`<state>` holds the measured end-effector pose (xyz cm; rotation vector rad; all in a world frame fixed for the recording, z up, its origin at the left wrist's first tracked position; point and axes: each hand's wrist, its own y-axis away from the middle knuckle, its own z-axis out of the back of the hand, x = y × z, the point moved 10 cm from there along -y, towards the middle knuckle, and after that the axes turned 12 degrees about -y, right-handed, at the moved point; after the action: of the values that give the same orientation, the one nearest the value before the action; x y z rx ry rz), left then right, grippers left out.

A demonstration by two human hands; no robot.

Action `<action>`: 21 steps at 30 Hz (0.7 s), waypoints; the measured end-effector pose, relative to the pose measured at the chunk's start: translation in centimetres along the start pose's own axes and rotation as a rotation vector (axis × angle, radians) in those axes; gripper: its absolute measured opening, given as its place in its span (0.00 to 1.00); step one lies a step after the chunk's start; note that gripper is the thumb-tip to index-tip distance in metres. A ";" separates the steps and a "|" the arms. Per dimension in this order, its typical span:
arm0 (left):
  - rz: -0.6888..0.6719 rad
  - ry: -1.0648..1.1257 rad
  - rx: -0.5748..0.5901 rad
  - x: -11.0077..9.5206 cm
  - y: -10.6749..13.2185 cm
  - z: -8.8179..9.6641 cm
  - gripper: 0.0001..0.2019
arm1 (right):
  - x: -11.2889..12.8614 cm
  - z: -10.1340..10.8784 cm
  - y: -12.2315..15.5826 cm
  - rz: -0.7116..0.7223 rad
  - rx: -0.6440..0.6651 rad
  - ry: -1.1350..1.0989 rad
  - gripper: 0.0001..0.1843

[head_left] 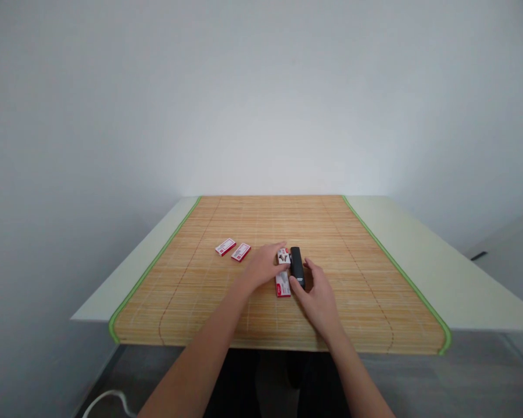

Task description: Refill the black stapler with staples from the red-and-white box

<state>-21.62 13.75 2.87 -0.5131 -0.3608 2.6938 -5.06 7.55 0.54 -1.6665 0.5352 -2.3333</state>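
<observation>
A small white box with a dark picture and a red mark is between the thumb and fingers of my left hand. Beneath its near end, a flat red-and-white box lies on the mat, partly covered. Just to the right, a black stapler lies lengthwise, pointing away from me. My right hand curves around its near end, thumb on the left side and fingers on the right. Two more flat red-and-white boxes, a left one and a right one, lie farther left.
A bamboo mat with green edging covers the middle of a white table and overhangs its front edge. Behind stands a plain wall. A white cable shows at lower left, below the table.
</observation>
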 end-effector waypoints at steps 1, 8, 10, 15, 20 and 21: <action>0.015 -0.035 0.008 0.8 -0.4 0.0 0.31 | -0.1 0.0 0.0 -0.001 0.002 0.012 0.34; 0.302 -0.268 -0.075 10.7 1.1 4.2 0.21 | -0.1 -0.2 0.1 -0.006 0.006 0.036 0.33; 0.364 -0.299 -0.091 12.5 2.2 5.2 0.21 | 0.0 -0.1 0.0 -0.003 -0.001 0.029 0.32; 0.356 -0.287 -0.215 10.5 3.7 6.9 0.21 | 0.4 -0.1 -0.1 0.014 0.004 0.042 0.25; 0.009 0.035 -0.061 2.7 2.9 3.9 0.25 | -0.2 0.3 -1.0 0.003 0.035 0.044 0.21; -0.007 0.086 -0.050 2.0 2.8 3.3 0.26 | -0.4 0.3 -1.5 0.005 0.063 0.033 0.20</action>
<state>-25.57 11.42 4.38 -0.6386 -0.4056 2.6519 -4.59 9.00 0.92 -1.5996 0.4666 -2.3526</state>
